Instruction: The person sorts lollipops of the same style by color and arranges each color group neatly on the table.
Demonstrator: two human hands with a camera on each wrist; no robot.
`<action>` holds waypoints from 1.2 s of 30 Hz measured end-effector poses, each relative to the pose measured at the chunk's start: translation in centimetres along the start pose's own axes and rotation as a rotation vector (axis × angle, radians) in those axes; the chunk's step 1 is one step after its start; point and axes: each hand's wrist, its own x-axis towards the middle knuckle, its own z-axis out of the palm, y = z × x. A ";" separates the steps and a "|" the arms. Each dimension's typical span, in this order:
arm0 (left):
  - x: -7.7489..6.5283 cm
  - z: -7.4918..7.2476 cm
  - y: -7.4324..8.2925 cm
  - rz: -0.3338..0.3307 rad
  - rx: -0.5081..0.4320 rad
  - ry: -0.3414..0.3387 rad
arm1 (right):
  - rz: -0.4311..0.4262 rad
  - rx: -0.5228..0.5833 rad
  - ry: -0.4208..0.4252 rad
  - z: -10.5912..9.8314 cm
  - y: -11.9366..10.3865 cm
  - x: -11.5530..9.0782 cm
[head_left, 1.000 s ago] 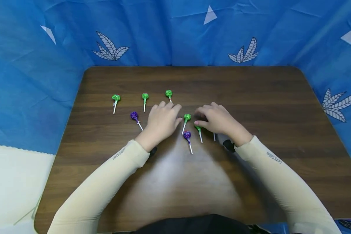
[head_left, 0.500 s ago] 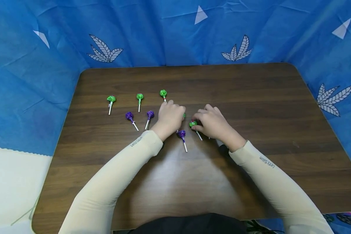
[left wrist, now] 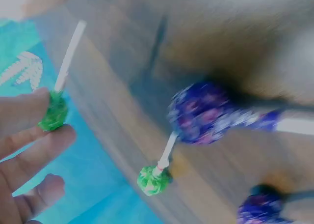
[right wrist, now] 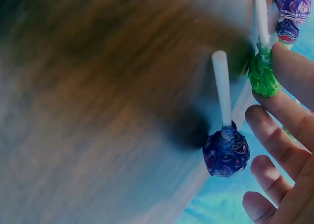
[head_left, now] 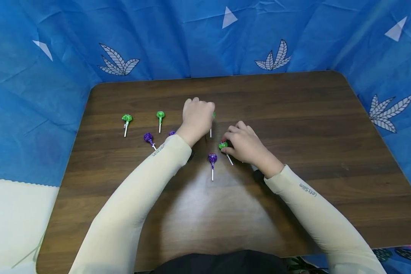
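Observation:
My left hand (head_left: 196, 120) pinches a green lollipop (left wrist: 54, 111) by its wrapped candy end. In the left wrist view its white stick points away from the fingers. My right hand (head_left: 244, 144) pinches another green lollipop (right wrist: 265, 76) at the candy, toward the middle of the table. A purple lollipop (right wrist: 225, 153) sits beside the right fingers in the right wrist view; in the head view that hand mostly covers it. Between the two arms lies a second purple lollipop (head_left: 212, 158). Close under the left wrist appear a purple lollipop (left wrist: 201, 113) and a green lollipop (left wrist: 154, 180).
Two green lollipops, one at far left (head_left: 126, 118) and one to its right (head_left: 160, 115), lie on the brown wooden table (head_left: 294, 114). A purple lollipop (head_left: 148, 138) rests below them, partly behind the left sleeve. Blue patterned cloth (head_left: 178, 42) hangs behind the table.
My left hand has taken hold of a green lollipop and carried it toward the far side. My right hand has closed its fingers on another green lollipop. The head view has shifted slightly.

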 end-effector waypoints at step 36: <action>6.7 3.2 1.8 -0.049 -0.030 -0.107 | 0.059 0.019 -0.001 -1.3 0.8 0.3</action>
